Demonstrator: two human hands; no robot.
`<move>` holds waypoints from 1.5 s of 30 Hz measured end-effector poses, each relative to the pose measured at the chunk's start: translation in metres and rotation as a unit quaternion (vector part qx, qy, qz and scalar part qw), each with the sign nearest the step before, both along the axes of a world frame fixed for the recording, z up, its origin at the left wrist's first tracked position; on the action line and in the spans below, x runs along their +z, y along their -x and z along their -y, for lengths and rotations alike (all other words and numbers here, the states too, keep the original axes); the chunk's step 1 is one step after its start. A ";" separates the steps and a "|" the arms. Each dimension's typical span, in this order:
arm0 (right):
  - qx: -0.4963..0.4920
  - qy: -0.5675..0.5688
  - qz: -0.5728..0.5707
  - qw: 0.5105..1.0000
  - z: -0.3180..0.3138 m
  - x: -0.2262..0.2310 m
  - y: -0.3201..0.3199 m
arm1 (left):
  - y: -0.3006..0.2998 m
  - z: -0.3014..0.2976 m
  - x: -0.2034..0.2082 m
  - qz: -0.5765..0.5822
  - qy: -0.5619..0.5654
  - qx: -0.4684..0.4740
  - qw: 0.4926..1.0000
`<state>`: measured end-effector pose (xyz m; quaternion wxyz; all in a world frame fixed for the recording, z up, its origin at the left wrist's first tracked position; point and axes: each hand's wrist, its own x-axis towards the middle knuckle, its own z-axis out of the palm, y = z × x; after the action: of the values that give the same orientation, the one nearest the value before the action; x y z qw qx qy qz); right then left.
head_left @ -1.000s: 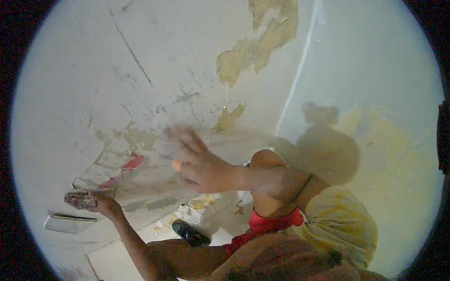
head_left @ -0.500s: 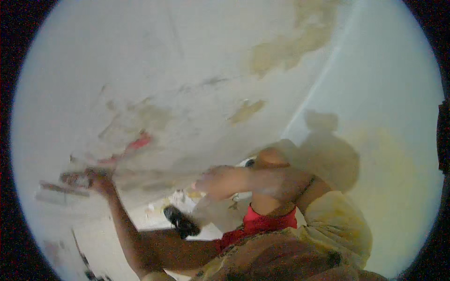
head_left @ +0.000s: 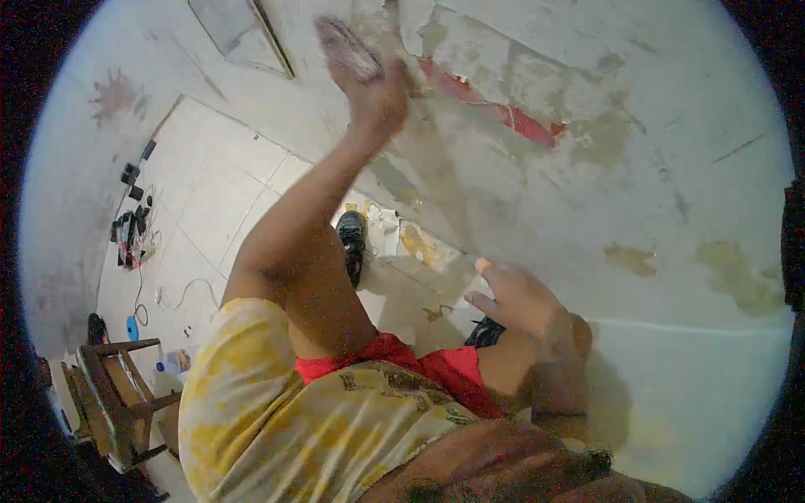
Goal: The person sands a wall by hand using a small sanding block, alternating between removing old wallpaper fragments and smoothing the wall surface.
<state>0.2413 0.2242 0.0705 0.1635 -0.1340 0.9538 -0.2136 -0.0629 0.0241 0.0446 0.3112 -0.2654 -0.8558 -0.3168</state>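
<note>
My left hand (head_left: 377,101) is raised at arm's length near the patched wall (head_left: 537,50). It grips a flat, oblong, greyish-pink object (head_left: 348,49) with pale streaks; blur hides its exact kind. Just right of that hand, a long red strip (head_left: 495,105) shows where the wall's surface has come away, with beige patches around it. My right hand (head_left: 524,298) hangs above my right knee with thumb and fingers apart, holding nothing, close to the foot of the wall.
Scraps of paper and flakes (head_left: 402,235) lie along the wall's base beside my black shoe (head_left: 352,243). At the lower left stand a wooden stool (head_left: 126,402) and a plastic bottle (head_left: 176,362). Cables and black items (head_left: 130,226) are on the tiled floor; a framed panel (head_left: 243,33) is farther off.
The view has swung left, bringing the floor and stool into sight. My left arm now reaches farther up the picture, still gripping the object. My right hand appears farther right, its fingers apart.
</note>
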 end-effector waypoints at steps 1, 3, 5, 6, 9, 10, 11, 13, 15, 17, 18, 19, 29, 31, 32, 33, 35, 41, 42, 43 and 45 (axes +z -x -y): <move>-0.004 0.018 0.008 1.000 -0.002 0.000 0.001 | -0.024 -0.018 -0.017 -0.079 0.002 -0.001 0.997; -0.030 -0.024 0.030 0.999 -0.013 -0.008 -0.001 | -0.074 -0.051 -0.024 -0.097 -0.032 -0.046 0.994; -0.051 -0.065 0.046 0.995 -0.021 -0.020 0.000 | -0.076 -0.066 0.011 -0.090 -0.101 -0.055 0.989; -0.060 -0.056 0.019 0.996 -0.024 -0.026 0.001 | -0.071 -0.066 0.028 -0.089 -0.164 -0.063 0.980; -0.066 -0.055 0.007 0.996 -0.020 -0.018 0.000 | -0.020 -0.045 0.054 -0.085 -0.056 0.035 0.994; -0.068 -0.054 0.009 0.996 -0.017 -0.014 0.003 | -0.019 -0.043 0.067 -0.189 -0.018 0.106 0.976; -0.067 -0.060 0.011 0.996 -0.016 -0.016 0.005 | -0.019 -0.044 0.073 -0.288 0.022 0.175 0.941; -0.048 -0.049 0.079 0.994 -0.016 -0.027 0.013 | -0.039 -0.053 0.043 -0.201 -0.048 0.071 0.976; -0.058 -0.057 0.085 0.993 -0.020 -0.037 0.012 | -0.067 -0.065 0.033 -0.103 -0.122 -0.046 0.986; -0.074 -0.062 0.089 0.991 -0.028 -0.049 0.007 | -0.085 -0.070 0.049 -0.141 -0.025 -0.061 0.988; -0.052 -0.068 0.153 0.984 -0.033 -0.056 0.010 | -0.073 -0.063 0.057 -0.145 -0.026 -0.056 0.987; -0.032 -0.080 0.219 0.972 -0.039 -0.061 0.011 | -0.051 -0.056 0.064 -0.186 -0.088 -0.028 0.978; 0.056 -0.176 0.445 0.876 -0.124 -0.122 -0.092 | -0.077 -0.065 0.060 -0.103 -0.093 -0.089 0.986; -0.035 -0.014 0.416 0.908 -0.170 -0.184 -0.136 | -0.049 -0.056 0.074 -0.131 -0.140 -0.059 0.980; -0.067 0.042 0.400 0.913 -0.194 -0.217 -0.164 | -0.035 -0.056 0.081 -0.157 -0.184 -0.038 0.969; -0.100 0.053 0.439 0.891 -0.221 -0.244 -0.196 | -0.015 -0.056 0.082 -0.181 -0.132 0.038 0.974; 0.037 -0.027 0.505 0.862 -0.138 -0.182 -0.117 | -0.021 -0.044 0.069 -0.163 -0.153 0.034 0.974; 0.088 -0.190 0.479 0.852 -0.117 -0.140 -0.119 | -0.063 -0.070 0.072 -0.153 -0.068 -0.038 0.985; 0.091 -0.195 0.471 0.856 -0.117 -0.148 -0.121 | -0.049 -0.058 0.080 -0.156 -0.066 -0.033 0.985; 0.087 -0.200 0.468 0.857 -0.117 -0.153 -0.126 | -0.034 -0.048 0.086 -0.115 -0.143 -0.030 0.983; 0.086 -0.210 0.462 0.858 -0.117 -0.160 -0.130 | -0.013 -0.038 0.088 -0.075 -0.218 -0.025 0.973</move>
<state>0.3716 0.3409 -0.0893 0.6270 -0.0645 0.7758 -0.0309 -0.0501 0.0626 0.1329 0.4168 -0.2357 -0.7336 -0.4822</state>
